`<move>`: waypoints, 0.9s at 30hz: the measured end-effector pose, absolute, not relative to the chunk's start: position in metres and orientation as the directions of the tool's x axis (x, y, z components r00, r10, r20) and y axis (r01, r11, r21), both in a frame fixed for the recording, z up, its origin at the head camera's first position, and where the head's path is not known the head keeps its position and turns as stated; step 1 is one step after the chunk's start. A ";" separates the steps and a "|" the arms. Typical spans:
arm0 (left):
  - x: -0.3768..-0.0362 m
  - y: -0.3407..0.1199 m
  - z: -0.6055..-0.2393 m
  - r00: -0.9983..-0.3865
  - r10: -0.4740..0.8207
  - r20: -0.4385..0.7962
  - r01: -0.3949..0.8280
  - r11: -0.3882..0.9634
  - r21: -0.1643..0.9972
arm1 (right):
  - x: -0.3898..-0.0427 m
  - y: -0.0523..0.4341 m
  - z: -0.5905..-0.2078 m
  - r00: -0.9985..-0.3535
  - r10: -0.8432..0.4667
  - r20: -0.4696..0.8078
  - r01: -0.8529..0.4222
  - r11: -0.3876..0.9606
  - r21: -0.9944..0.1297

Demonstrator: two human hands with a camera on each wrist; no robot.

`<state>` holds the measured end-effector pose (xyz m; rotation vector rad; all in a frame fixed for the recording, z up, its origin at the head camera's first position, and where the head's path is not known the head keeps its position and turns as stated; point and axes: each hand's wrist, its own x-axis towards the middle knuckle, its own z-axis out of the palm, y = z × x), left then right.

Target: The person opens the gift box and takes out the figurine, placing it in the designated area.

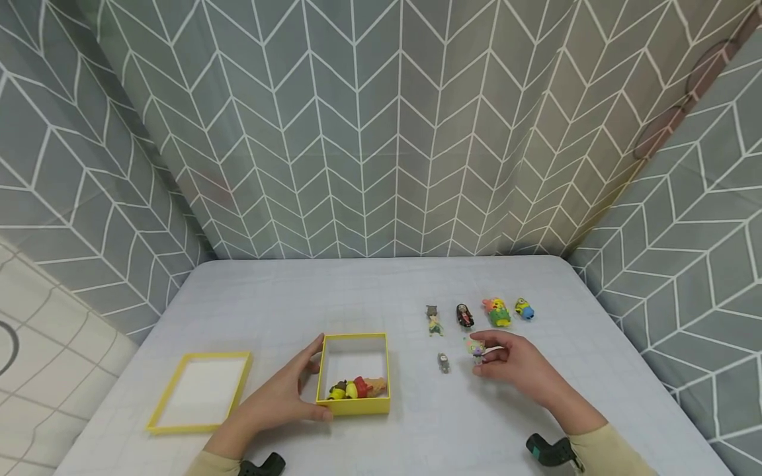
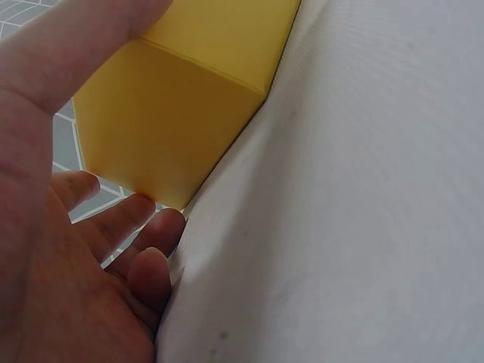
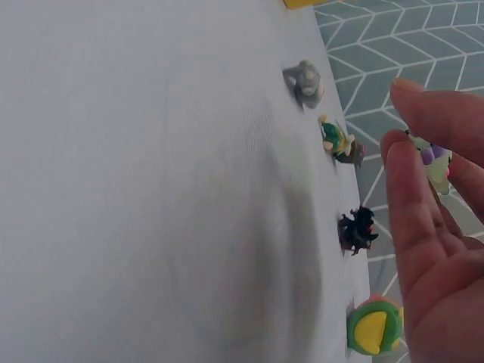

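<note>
A yellow open box (image 1: pixel 354 404) stands on the table with several small toys (image 1: pixel 356 388) in its near end. My left hand (image 1: pixel 286 395) holds the box's left side, thumb at the front corner and fingers along the wall; in the left wrist view the yellow box (image 2: pixel 189 98) sits against my fingers (image 2: pixel 144 219). My right hand (image 1: pixel 516 362) pinches a small pale green and purple figure (image 1: pixel 476 348) just above the table; the right wrist view shows this figure (image 3: pixel 432 160) between my fingertips (image 3: pixel 404 170).
The yellow box lid (image 1: pixel 199 391) lies left of the box. A small grey figure (image 1: pixel 443 361) lies near my right hand. Behind it stands a row: a brown-green figure (image 1: pixel 434 320), a dark figure (image 1: pixel 464 316), a green-orange toy (image 1: pixel 497 311) and a yellow-blue one (image 1: pixel 524 308). Patterned curtains surround the table.
</note>
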<state>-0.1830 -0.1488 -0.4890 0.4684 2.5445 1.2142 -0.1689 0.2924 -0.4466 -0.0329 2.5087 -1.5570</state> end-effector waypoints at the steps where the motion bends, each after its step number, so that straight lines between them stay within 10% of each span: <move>1: -0.183 -0.149 -0.490 -0.907 0.405 -0.114 0.167 0.595 0.787 | -0.170 0.294 -0.447 -0.983 -0.112 -0.147 0.079 0.462 -0.883; 27: -0.184 -0.149 -0.487 -0.911 0.399 -0.106 0.174 0.604 0.778 | -0.185 0.300 -0.468 -0.985 -0.025 -0.171 0.109 0.677 -0.728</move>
